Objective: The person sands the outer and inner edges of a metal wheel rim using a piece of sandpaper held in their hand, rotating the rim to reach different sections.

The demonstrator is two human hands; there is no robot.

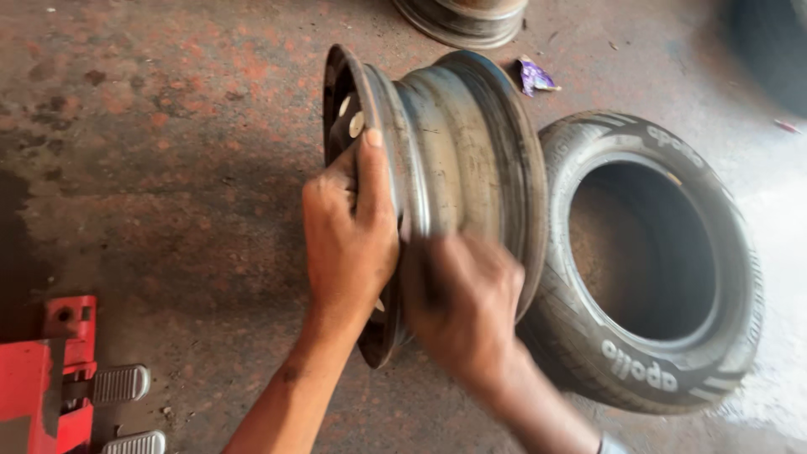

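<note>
Head view: my left hand (349, 240) grips the steel wheel rim's (458, 168) edge; blurred right hand (462, 307) rubs its barrel, grasp unclear, beside the tyre (723, 277); keep it upright.

The left hand (349, 240) grips the rim edge of a bare steel wheel (445, 168) stood upright on the floor (168, 168) — the right hand (466, 307), blurred, presses its barrel. Just beyond the right hand lies a black tyre (651, 265) — touching the wheel.
</note>
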